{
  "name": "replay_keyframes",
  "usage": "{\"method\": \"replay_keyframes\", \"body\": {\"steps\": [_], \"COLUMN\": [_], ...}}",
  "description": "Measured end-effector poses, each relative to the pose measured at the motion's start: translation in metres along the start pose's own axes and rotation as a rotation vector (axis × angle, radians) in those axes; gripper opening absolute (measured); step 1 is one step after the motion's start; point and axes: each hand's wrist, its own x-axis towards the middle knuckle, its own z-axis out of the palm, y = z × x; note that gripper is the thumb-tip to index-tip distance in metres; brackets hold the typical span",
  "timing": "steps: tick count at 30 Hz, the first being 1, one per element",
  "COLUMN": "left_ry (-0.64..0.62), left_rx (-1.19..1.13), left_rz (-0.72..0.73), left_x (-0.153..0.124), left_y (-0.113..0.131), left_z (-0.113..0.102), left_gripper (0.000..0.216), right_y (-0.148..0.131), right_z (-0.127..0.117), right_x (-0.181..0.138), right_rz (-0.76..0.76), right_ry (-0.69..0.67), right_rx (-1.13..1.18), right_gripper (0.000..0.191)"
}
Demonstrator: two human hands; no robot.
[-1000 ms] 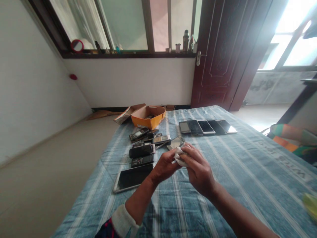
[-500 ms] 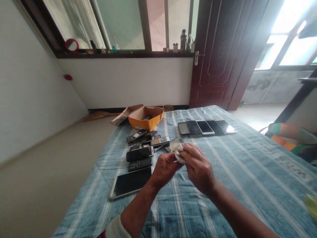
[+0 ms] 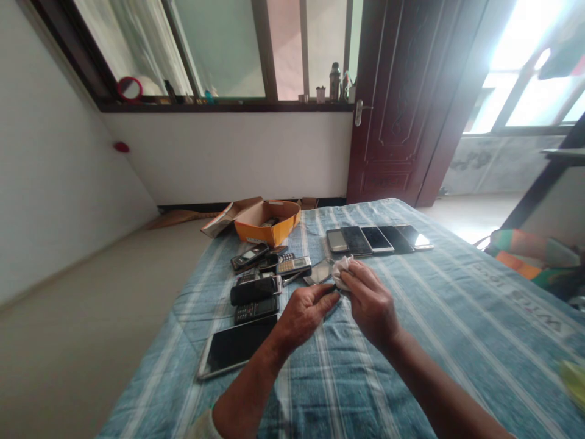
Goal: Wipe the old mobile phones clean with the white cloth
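My left hand (image 3: 307,312) pinches a small dark thing (image 3: 334,288) between thumb and fingers; most of it is hidden, so its kind cannot be told. My right hand (image 3: 372,302) is closed on a crumpled white tissue (image 3: 342,269), which touches the dark thing. Just beyond the hands lies a greyish flat piece (image 3: 319,272), partly covered. To the left of my left hand are several old keypad phones, among them a silver one (image 3: 294,266) and a black one (image 3: 256,310). A white-framed tablet (image 3: 237,349) lies partly behind my left forearm.
An orange cardboard box (image 3: 269,233) with its lid open stands at the table's far left corner, a phone inside. Several smartphones (image 3: 377,239) lie in a row at the far side. A striped blue cloth (image 3: 411,292) covers the table. Something yellow (image 3: 573,381) sits at the right edge.
The tissue has shifted slightly up and to the right with my right hand. The dark thing in my left fingers now shows. The whole view has tilted a little.
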Motion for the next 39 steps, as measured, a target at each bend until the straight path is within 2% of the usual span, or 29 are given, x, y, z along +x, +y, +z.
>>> {"method": "replay_keyframes", "body": {"steps": [5,12,18,24,31,36,39], "left_ry": [-0.018,-0.014,-0.004,-0.022,-0.008,-0.006,-0.006], "left_rx": [-0.014,0.080,0.124,0.087,0.098,0.104,0.092], "left_rz": [0.062,0.038,0.092,0.037,0.059,0.036,0.034], "left_x": [0.001,0.000,0.001,0.000,0.002,0.001,0.001], "left_y": [-0.004,-0.008,-0.002,-0.006,-0.005,-0.006,-0.007], "left_z": [-0.001,-0.002,-0.003,-0.003,-0.003,-0.003,-0.003], "left_gripper": [0.034,0.041,0.033,0.043,0.037,0.042,0.043], "right_y": [-0.005,-0.015,-0.001,-0.018,-0.002,-0.016,-0.014], "right_z": [0.002,0.003,-0.003,0.000,0.000,0.002,0.002], "right_x": [-0.003,-0.007,-0.002,-0.004,-0.003,-0.005,-0.004], "right_rz": [-0.041,-0.146,-0.091,-0.117,-0.062,-0.076,-0.090], "right_ry": [-0.022,-0.075,-0.044,-0.080,-0.021,-0.033,-0.054], "right_rx": [-0.016,-0.027,-0.045,0.004,-0.013,0.016,0.023], "right_gripper": [0.031,0.039,0.037,0.037,0.038,0.037,0.038]}}
